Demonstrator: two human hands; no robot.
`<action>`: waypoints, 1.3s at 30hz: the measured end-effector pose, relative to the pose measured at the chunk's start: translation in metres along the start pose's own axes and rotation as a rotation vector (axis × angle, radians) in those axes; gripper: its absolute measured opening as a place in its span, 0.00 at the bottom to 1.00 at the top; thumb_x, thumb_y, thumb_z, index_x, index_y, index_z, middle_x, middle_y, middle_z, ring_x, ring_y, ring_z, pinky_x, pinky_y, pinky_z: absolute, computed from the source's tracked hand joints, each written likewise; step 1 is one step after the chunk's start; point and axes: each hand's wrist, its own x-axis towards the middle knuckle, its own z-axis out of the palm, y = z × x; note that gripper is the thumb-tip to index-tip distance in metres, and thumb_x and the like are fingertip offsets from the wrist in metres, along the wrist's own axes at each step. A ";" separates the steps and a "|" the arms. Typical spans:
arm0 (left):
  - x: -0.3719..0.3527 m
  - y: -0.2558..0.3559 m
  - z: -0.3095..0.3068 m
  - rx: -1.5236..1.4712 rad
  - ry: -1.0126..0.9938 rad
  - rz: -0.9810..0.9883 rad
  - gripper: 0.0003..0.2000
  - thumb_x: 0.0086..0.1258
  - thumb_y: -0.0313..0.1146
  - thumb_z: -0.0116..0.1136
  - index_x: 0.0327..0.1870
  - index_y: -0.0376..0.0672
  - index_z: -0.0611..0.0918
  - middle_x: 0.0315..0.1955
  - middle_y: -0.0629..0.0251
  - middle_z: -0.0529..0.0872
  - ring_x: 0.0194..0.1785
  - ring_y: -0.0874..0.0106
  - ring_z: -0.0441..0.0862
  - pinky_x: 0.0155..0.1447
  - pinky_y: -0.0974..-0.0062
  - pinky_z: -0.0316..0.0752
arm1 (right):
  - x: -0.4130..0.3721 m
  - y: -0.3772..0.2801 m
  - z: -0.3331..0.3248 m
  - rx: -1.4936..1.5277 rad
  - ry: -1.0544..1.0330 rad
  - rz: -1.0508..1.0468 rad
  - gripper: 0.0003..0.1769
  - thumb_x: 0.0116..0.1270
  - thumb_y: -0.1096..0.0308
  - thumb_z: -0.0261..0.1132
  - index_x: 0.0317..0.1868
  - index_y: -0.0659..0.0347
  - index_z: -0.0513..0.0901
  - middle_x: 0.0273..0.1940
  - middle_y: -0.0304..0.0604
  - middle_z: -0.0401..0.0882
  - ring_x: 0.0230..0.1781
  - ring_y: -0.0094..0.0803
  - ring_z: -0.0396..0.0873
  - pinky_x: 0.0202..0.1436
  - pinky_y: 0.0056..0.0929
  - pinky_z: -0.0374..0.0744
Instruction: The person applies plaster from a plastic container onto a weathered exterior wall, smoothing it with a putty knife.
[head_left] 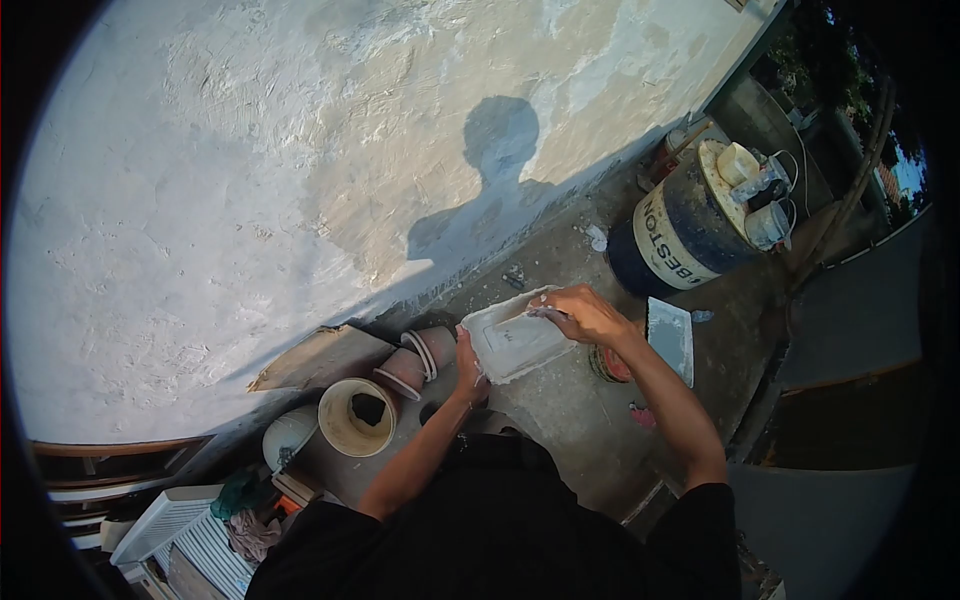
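A shallow white rectangular tray [515, 345], smeared with pale residue, is held up in front of my body. My left hand [470, 365] grips its left edge. Over the tray's upper right corner is my right hand [580, 315], its fingers bent together; what they pinch, perhaps a scraper or the rim, is too small to make out. Both hands have white smears on them. A patchy white and beige plastered wall [300, 180] rises beyond the tray, with a person's shadow on it.
A dark blue drum [665, 240] with small tubs on top stands at the upper right. A pale flat panel [670, 342] and a red container [611, 365] are right of the tray. An open bucket [357, 418] and stacked pots [403, 373] stand at left.
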 end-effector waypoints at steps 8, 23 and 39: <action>0.001 -0.002 -0.005 -0.028 -0.007 -0.031 0.32 0.75 0.61 0.32 0.59 0.39 0.71 0.53 0.58 0.79 0.55 0.67 0.79 0.61 0.67 0.73 | 0.001 -0.003 -0.001 0.047 0.011 -0.007 0.10 0.63 0.71 0.63 0.44 0.60 0.84 0.44 0.49 0.84 0.42 0.47 0.83 0.45 0.37 0.80; 0.012 -0.008 -0.015 0.033 -0.056 -0.023 0.35 0.73 0.64 0.29 0.64 0.40 0.68 0.56 0.56 0.77 0.58 0.63 0.77 0.63 0.64 0.72 | 0.010 -0.007 0.018 0.030 -0.001 -0.177 0.12 0.58 0.74 0.68 0.43 0.62 0.84 0.37 0.50 0.84 0.37 0.47 0.82 0.42 0.38 0.80; 0.020 -0.015 -0.022 0.058 -0.052 0.033 0.34 0.74 0.62 0.30 0.64 0.40 0.67 0.56 0.54 0.77 0.57 0.61 0.78 0.62 0.61 0.73 | -0.009 -0.013 0.005 -0.273 0.041 -0.161 0.14 0.57 0.75 0.62 0.45 0.56 0.81 0.35 0.46 0.81 0.36 0.47 0.81 0.41 0.41 0.79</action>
